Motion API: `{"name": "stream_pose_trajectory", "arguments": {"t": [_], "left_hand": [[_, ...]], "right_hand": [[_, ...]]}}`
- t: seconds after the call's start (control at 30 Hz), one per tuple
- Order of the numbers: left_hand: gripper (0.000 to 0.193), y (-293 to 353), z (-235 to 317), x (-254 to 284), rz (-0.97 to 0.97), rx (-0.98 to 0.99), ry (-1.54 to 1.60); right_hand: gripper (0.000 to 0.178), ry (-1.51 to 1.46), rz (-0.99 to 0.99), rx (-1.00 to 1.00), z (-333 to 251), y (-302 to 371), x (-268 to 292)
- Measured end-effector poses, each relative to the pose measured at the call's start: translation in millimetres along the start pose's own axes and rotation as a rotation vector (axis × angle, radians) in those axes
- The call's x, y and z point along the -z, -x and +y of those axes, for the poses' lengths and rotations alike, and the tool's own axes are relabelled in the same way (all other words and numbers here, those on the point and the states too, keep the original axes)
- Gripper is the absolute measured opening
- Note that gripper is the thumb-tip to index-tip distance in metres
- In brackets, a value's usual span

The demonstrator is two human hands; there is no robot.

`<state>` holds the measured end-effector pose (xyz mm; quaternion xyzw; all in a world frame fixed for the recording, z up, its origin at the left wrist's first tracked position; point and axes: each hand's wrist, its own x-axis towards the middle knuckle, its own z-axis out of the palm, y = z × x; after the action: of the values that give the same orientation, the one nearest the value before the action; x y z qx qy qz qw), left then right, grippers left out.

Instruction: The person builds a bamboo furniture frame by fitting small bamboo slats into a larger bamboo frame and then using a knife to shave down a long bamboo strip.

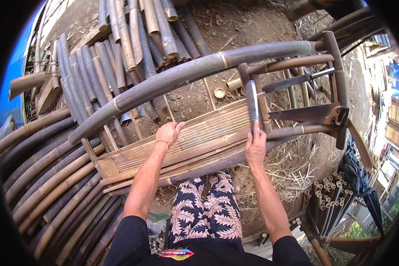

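A bamboo bench (199,153) with a slatted seat and a thick curved top rail (164,82) lies across in front of me. My left hand (167,134) is over the rear slats, fingers curled and thumb raised; what they grip is hidden. In my right hand (256,150) is a machete (252,104), its long blade pointing away from me beside the bench's upright post. The fingers wrap its handle. Farther right, a handsaw (306,114) with a wooden grip rests on the frame. Beyond it another long blade (292,82) lies across the same end.
Bamboo poles lie stacked at the left (57,195) and far left (133,40). A bundle of thin canes (330,199) stands at the right, beside dark cloth (361,177). Shavings (279,177) litter the dirt near the bench. A short bamboo piece (219,92) sits behind the seat.
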<state>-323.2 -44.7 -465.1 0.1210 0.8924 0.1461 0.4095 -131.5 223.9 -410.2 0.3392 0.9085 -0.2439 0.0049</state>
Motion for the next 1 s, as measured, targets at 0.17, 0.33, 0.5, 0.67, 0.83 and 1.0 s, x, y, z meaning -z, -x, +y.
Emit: {"name": "stream_pose_trajectory", "arguments": {"t": [0.17,0.33,0.5,0.67,0.83,1.0], "left_hand": [[0.062,-21,2,-30,0.053,0.063,-0.146],[0.061,-34,1,-60,0.056,0.111,-0.205],[0.059,-33,-4,-83,0.092,0.086,-0.2],[0.058,-32,7,-71,-0.099,0.194,-0.155],[0.08,-28,-3,-97,-0.026,-0.011,-0.298],[0.09,-31,-23,-103,-0.168,0.01,-0.258]], "right_hand": [[0.059,-0.027,-0.387,-0.25,45,-10,-82],[0.06,-0.067,-0.535,-0.37,68,-16,-119],[0.059,-0.076,-0.516,-0.361,83,-8,-125],[0.059,-0.099,-0.519,-0.377,79,-9,-120],[0.063,0.059,-0.541,-0.278,78,-34,-119],[0.064,0.31,-0.642,-0.209,48,-57,-91]]}}
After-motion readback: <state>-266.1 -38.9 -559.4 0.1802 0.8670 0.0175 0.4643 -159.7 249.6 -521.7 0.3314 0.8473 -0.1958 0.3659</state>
